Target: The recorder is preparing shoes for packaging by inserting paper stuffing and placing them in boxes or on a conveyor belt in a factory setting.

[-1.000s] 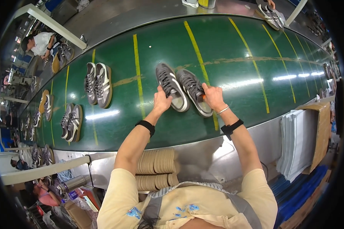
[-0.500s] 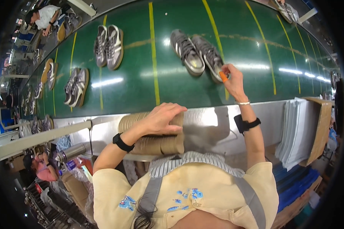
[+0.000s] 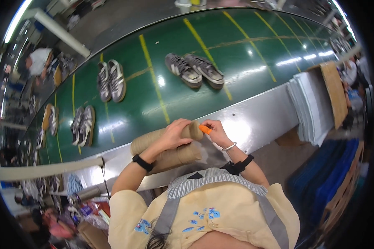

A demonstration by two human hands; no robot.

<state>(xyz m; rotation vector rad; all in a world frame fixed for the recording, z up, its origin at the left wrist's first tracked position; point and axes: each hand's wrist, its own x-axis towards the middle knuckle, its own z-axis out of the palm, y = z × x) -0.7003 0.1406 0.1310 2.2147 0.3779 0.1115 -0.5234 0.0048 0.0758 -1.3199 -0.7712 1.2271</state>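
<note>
Two long stacks of nested brown card pieces lie side by side on the metal ledge; my left hand is wrapped over the upper stack, its thumb toward the gap between them. The lower stack sits nearer my body. At the right end of the upper stack is my right hand, fingers curled in, with an orange finger cover touching the end piece. Whether it pinches a piece is hidden. Beyond, a pair of grey shoes with pale stripes stands on the green conveyor belt.
More grey shoe pairs stand further left along the belt. At the right, white sheets lean against a cardboard panel. A pale bar juts in from the left over the metal ledge. People work at far left.
My right hand has left the shoe pair and come back to the stack's end. My left hand has closed over the upper stack. The view has tilted and shifted.
</note>
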